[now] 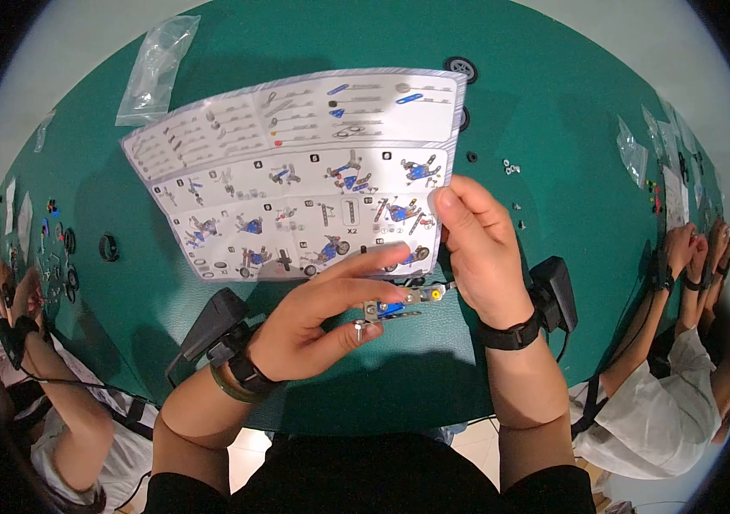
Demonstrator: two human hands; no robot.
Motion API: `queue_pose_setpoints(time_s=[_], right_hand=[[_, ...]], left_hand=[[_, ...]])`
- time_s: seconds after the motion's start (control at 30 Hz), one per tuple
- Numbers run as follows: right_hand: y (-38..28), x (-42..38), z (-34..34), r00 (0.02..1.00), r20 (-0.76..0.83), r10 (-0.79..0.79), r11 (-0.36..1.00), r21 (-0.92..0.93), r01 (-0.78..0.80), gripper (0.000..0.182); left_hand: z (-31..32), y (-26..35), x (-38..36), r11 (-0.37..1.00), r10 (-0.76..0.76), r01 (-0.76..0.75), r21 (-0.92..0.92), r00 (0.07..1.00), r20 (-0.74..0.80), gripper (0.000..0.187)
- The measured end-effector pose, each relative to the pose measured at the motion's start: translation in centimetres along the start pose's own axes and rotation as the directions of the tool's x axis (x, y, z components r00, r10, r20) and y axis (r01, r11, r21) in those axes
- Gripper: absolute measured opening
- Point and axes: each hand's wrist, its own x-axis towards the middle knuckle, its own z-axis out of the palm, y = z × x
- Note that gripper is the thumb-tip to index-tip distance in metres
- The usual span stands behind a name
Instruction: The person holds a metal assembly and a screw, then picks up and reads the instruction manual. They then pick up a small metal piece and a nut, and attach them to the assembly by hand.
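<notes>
My right hand (pixel 483 248) pinches the right edge of a printed instruction sheet (pixel 296 184), which shows part pictures and numbered steps and is held up over the green table. Below the sheet's lower edge, my left hand (pixel 322 317) has a small metal and blue assembly (pixel 395 306) between thumb and fingers. The assembly has a yellow piece at its right end, and a bolt sticks down near my left thumb. One left finger lies over the sheet's lower right part. The tips of some right fingers are hidden behind the sheet.
On the green table (pixel 553 214) lie a plastic bag (pixel 158 68), a wheel (pixel 461 68), small metal parts (pixel 511 167) and a black ring (pixel 109 248). Another wheel is partly behind the sheet. Other people's hands and parts are at the far left and right.
</notes>
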Motion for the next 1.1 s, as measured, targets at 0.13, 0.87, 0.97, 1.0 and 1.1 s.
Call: queue_pose_setpoints(time_s=[0.13,0.87,0.97,1.0,1.1], right_hand=[[-0.2,0.7,-0.2,0.986,-0.139,0.089,0.928,0.371,-0.032,0.025],[-1.5,1.2,-0.9,0.969,-0.234,0.078,0.906,0.422,0.029,0.027],[-1.3,0.8,-0.5,0.976,-0.194,0.094,0.920,0.392,-0.010,0.025],[-1.3,0.7,-0.2,0.980,-0.171,0.105,0.921,0.388,-0.031,0.025],[-1.1,0.3,0.5,0.989,-0.069,0.132,0.931,0.350,-0.100,0.029]], left_hand=[[0.3,0.3,-0.5,0.989,-0.094,0.106,-0.106,0.989,0.112,0.032],[0.4,0.8,-0.2,0.996,-0.056,0.068,-0.056,0.981,0.188,0.037],[0.4,1.2,0.2,0.995,-0.052,0.066,-0.076,0.983,0.178,0.037],[0.4,1.2,0.2,0.995,-0.050,0.065,-0.080,0.984,0.173,0.036],[0.3,1.0,0.1,0.995,-0.048,0.063,-0.075,0.982,0.182,0.038]])
